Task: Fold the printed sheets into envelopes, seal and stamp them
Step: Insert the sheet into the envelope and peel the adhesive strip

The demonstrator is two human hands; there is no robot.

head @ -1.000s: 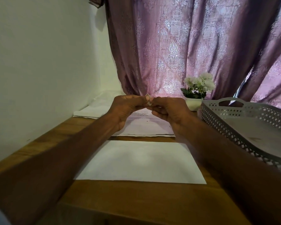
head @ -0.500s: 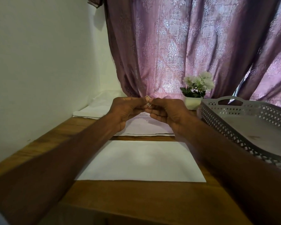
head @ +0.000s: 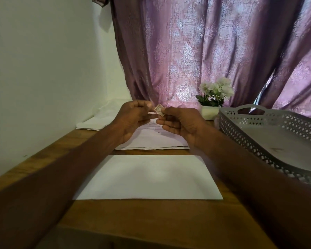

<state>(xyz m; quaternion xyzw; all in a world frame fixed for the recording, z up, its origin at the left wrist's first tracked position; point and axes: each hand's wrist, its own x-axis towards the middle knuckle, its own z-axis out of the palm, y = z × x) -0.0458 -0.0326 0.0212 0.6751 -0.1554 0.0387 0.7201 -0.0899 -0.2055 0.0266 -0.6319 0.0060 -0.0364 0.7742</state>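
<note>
A small stamp (head: 159, 109) is held up above the desk, pinched between the thumb and fingers of my right hand (head: 180, 123). My left hand (head: 133, 117) is just left of it with its fingers curled. Its thumb and forefinger pinch a thin pale strip (head: 152, 114) beside the stamp's corner. A white envelope (head: 149, 177) lies flat on the wooden desk (head: 151, 216) below my forearms. Behind it lies a stack of printed sheets (head: 151, 139), partly hidden by my hands.
A grey perforated tray (head: 269, 139) sits at the right. A small pot of white flowers (head: 214, 97) stands at the back against the purple curtain. More white paper (head: 95, 121) lies at the back left by the wall.
My hands have drawn slightly apart. The stamp, before almost hidden between both sets of fingertips, now shows in my right hand.
</note>
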